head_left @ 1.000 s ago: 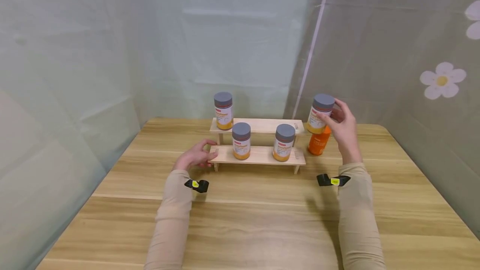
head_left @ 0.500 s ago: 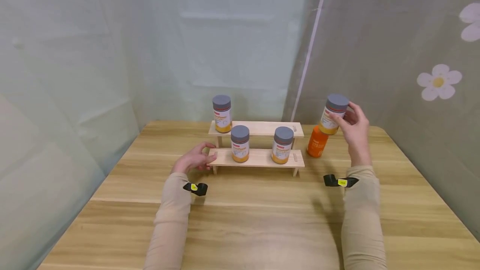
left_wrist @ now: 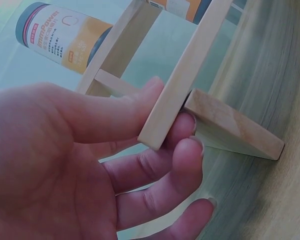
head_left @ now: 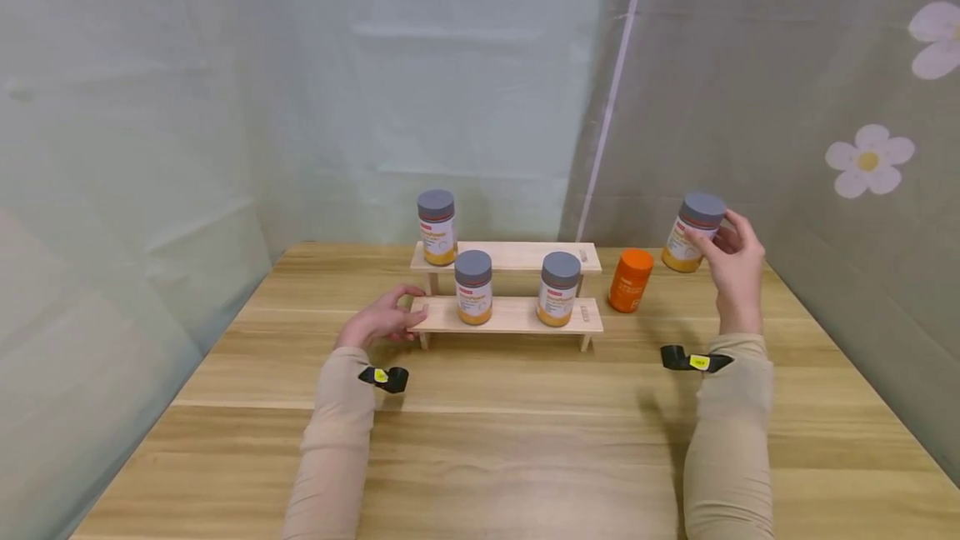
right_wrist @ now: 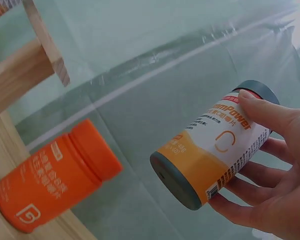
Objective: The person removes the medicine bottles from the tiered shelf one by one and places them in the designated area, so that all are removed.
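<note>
My left hand (head_left: 382,317) pinches the left end of the lower board of a two-tier wooden rack (head_left: 517,317), thumb on top and fingers beneath, as the left wrist view shows. In my right hand (head_left: 738,269) is a supplement bottle (right_wrist: 215,145) with a grey lid and a white and orange label, held above the table and slightly tilted. Two like bottles stand on the lower tier, a left one (head_left: 473,288) and a right one (head_left: 558,290). Another bottle (head_left: 437,228) stands at the left of the upper tier (head_left: 525,256).
An orange bottle (head_left: 631,280) stands on the wooden table (head_left: 480,448), between the rack's right end and my right hand. Hanging sheets (head_left: 480,90) enclose the table at the back and sides.
My right hand has carried its bottle to the right, away from the rack, uncovering the orange bottle. The left hand keeps its hold on the board. The head view has shifted slightly.
</note>
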A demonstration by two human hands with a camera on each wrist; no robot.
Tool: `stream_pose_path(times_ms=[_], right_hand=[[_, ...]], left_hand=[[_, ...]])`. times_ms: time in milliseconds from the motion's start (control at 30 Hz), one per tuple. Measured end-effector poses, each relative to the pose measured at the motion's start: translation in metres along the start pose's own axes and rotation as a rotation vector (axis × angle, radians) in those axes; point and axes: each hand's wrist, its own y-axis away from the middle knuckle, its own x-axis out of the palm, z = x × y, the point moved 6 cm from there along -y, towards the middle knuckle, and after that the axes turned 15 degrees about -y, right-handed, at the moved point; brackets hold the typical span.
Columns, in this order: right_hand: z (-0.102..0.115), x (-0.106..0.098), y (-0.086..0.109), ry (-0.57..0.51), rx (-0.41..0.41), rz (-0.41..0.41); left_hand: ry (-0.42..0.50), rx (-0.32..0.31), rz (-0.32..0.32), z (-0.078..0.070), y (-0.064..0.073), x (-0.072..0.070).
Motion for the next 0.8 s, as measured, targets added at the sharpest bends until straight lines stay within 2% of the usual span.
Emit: stream_pose_path(times_ms=[333, 433, 633, 800], right_hand=[[-0.015, -0.014, -0.006, 0.024, 0.053, 0.011], [-0.018, -0.016, -0.008, -0.020, 0.061, 0.029], [-0.021, -0.017, -0.011, -0.095, 0.035, 0.089], [-0.027, -0.020, -0.014, -0.046, -0.003, 0.145]], left_hand=[[-0.009, -0.002, 0.009, 0.002, -0.001, 0.002], [-0.002, 0.008, 0.014, 0.001, -0.002, 0.002], [0.021, 0.039, 0.021, -0.002, -0.002, 0.000], [0.036, 0.024, 0.024, -0.001, -0.003, 0.000]])
